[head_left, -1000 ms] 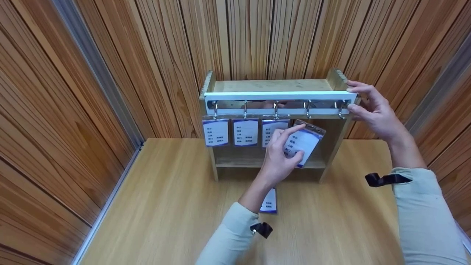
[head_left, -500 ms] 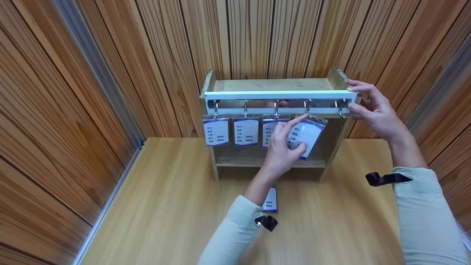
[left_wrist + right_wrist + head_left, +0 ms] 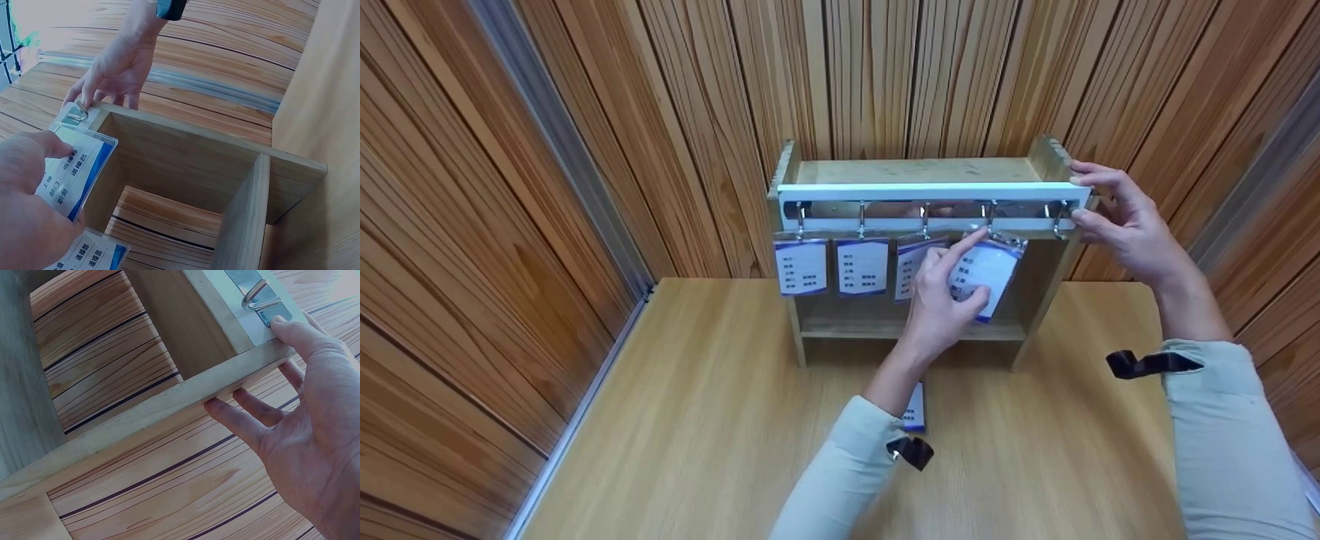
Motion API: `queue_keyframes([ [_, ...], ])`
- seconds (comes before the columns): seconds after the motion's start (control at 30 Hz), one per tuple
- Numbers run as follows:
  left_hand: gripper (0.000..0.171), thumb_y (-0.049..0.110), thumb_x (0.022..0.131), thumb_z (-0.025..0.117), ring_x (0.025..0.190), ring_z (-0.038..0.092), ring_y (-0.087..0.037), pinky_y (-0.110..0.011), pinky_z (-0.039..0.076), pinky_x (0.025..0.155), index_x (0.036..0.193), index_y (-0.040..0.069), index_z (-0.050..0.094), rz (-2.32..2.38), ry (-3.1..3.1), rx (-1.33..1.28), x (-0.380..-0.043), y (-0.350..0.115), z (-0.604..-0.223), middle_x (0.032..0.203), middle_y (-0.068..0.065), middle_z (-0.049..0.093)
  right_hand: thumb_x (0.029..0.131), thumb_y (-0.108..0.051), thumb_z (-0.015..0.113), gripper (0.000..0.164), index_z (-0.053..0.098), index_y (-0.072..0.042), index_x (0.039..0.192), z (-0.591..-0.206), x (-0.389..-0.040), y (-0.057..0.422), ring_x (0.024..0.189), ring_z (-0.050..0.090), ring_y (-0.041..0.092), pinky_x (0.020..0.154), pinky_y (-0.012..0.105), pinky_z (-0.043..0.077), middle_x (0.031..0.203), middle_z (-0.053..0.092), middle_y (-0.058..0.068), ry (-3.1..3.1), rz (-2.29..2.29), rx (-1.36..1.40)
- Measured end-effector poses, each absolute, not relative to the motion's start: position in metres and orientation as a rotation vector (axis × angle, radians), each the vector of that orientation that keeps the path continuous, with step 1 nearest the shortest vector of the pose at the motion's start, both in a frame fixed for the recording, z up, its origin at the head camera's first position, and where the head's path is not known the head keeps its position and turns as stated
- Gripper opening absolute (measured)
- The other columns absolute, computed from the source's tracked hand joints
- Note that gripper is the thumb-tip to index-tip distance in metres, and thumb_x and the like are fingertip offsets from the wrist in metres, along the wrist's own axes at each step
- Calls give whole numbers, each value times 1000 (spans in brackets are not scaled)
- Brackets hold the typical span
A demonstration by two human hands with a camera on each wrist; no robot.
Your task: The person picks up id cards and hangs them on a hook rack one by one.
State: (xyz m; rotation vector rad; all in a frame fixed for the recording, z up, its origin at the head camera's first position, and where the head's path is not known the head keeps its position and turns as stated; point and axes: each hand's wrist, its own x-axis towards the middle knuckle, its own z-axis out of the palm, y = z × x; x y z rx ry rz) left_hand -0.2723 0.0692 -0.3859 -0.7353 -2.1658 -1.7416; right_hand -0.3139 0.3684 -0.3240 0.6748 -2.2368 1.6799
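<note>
My left hand [image 3: 937, 300] pinches a plastic-sleeved name badge [image 3: 994, 276], tilted, with its top edge at the fourth hook [image 3: 990, 219] of a white hook rail [image 3: 885, 193]. Whether the hook passes through the badge's slot cannot be made out. In the left wrist view the thumb lies on the printed face of the badge [image 3: 84, 169]. Three badges hang from the hooks to the left, the third [image 3: 911, 262] partly behind my left hand. My right hand [image 3: 1132, 225] grips the rail's right end and the shelf side, its thumb beside the last hook [image 3: 261, 298].
The rail is across the front of a small wooden shelf unit [image 3: 911, 330] standing on a wooden table [image 3: 720, 420]. Another badge [image 3: 915, 412] lies on the table, partly under my left forearm. Wood-panelled walls [image 3: 870, 90] stand behind and at the sides.
My left hand has lifted the badge slightly up and right, bringing its top edge to the fourth hook. In the last half second it barely moved. My right hand keeps its hold.
</note>
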Motion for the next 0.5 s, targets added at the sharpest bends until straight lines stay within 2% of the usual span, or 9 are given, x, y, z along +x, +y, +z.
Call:
queue_keyframes([
  [0.33,69,7,101,78,110,44,1,-16,46,93,165,24,59,-1711,-2188,-709,-269,69,-384,127,-13,59,113,-1,59,47,52,-6,159,-323,-314,367,140,57,16,95,18,62,177,41,-5,-2229,1679,670],
  [0.5,68,6,100,77,108,42,1,-16,44,89,164,25,60,-1714,-2204,-686,-268,70,-382,125,-12,58,112,0,59,48,51,-5,159,-324,-313,367,142,55,14,95,18,63,177,40,-4,-2212,1709,674],
])
